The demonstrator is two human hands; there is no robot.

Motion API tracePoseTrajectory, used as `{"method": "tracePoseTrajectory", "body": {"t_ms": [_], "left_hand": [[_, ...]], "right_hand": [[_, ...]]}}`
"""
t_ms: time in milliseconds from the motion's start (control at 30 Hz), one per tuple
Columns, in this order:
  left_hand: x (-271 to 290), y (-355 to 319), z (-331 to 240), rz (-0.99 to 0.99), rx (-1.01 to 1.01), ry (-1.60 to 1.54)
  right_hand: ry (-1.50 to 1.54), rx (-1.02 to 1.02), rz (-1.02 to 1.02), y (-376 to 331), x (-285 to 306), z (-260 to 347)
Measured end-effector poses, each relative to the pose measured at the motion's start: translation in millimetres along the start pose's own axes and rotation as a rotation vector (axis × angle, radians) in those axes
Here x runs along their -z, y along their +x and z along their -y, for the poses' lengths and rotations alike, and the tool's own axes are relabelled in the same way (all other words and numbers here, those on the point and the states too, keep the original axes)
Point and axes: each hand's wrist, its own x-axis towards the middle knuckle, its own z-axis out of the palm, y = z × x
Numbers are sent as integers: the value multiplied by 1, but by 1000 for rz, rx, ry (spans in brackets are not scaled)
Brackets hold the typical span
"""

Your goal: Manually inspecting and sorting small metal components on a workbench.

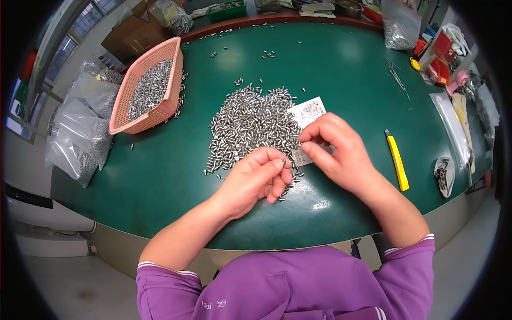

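1. Apparently, the bare left hand [253, 178] pinches 1 small, silver metal piece [284, 161].
2. At its 2 o'clock, the right hand's [341, 152] fingertips nearly meet; grip unclear.
3. Silver, bullet-shaped heap [248, 122]: left hand's 12 o'clock, probably for reach.

Card [309, 110]: partly hidden behind the right hand [338, 152] and metal bits [248, 125].
Shirt [320, 272]: cut off by the bottom edge.
Bit [284, 161] in left hand [255, 180]: mostly hidden.

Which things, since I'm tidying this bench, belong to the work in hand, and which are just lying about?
Likely in use:
small metal pieces, heaped by left hand and right hand;
pink basket and clear bags of similar pieces;
perhaps paper slip

Likely lying about:
yellow tool;
thin wires
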Motion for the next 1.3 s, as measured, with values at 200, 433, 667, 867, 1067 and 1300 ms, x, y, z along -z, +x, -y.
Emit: {"method": "tracePoseTrajectory", "body": {"t_ms": [200,433,667,867,1067,1300], "left_hand": [[3,-1,1,31,-4,-25],[2,-1,1,28,-1,-30],[1,0,2,20,19,42],[2,-1,0,35,58,87],[-1,-1,-1,0,65,40],[1,-1,-1,25,33,-23]], "right_hand": [[-334,-25,13,-1,9,-10],[-320,-30,134,-4,1,-12],[-24,173,109,0,-5,5],[-8,227,72,-1,-7,4],[-281,81,25,-1,-3,-13],[-325,56,94,-2,-5,-14]]}}
